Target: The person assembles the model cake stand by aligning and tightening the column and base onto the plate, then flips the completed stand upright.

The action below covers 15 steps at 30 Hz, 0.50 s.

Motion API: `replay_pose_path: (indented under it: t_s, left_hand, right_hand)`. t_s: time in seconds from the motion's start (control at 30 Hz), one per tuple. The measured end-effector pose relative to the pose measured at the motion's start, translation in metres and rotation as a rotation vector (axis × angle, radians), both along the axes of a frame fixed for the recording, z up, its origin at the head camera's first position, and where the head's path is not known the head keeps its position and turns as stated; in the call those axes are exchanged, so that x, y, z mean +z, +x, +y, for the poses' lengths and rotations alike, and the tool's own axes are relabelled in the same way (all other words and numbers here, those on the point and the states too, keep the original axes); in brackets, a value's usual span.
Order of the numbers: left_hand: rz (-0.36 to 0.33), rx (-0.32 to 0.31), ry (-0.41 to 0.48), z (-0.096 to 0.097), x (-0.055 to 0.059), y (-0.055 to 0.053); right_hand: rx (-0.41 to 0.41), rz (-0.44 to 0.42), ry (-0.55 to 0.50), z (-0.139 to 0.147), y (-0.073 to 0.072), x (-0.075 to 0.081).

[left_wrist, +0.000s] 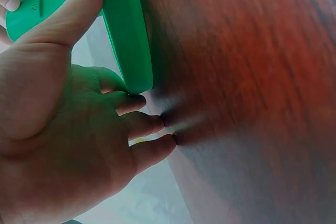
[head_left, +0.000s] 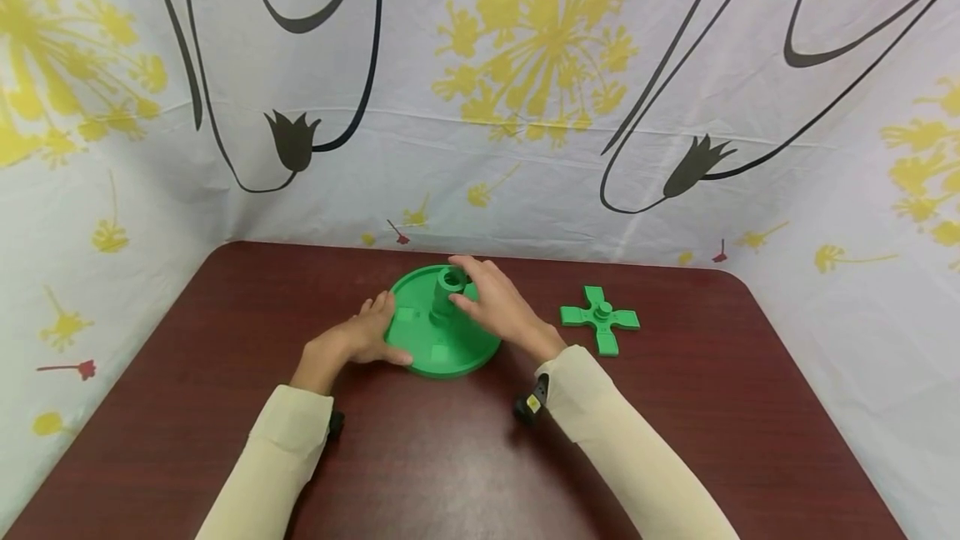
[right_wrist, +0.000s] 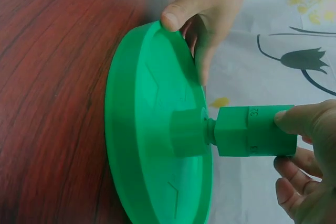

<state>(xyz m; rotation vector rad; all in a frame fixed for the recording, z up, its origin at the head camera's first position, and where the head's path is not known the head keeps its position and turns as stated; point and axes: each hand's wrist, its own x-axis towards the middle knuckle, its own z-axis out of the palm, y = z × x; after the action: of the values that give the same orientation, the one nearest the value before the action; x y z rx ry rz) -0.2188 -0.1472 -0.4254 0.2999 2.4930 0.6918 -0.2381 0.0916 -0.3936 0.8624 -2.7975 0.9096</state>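
Note:
A round green base (head_left: pixel 453 362) with a raised rim lies flat on the table. At its left edge my left hand (head_left: pixel 360 336) holds the rim, thumb on the near side and fingers spread on the outer side. The fingertips (left_wrist: pixel 152 124) of that hand touch the tabletop. My right hand (head_left: pixel 501 307) pinches the top of a hollow green faceted piece (right_wrist: pixel 233 132), which has small raised numbers. This piece stands upright over the base's central post (right_wrist: pixel 189 132). A narrower neck (right_wrist: pixel 210 131) shows between them.
A green cross-shaped piece (head_left: pixel 603 319) with a round central knob lies on the table right of the base. The dark reddish wooden table (head_left: pixel 420 473) is bordered by a white patterned cloth (head_left: pixel 525 215) at the back and sides.

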Motion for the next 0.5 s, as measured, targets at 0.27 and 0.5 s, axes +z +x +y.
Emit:
replay_pose_path:
  t_s: [0.27, 0.5]
  left_hand:
    - [0.014, -0.007, 0.000, -0.001, -0.002, 0.000]
    - [0.015, -0.020, -0.004, -0.002, -0.002, 0.000]
  right_hand:
    - [-0.084, 0.005, 0.000, -0.011, 0.003, -0.005]
    - [-0.050, -0.059, -0.111, -0.013, 0.001, -0.010]
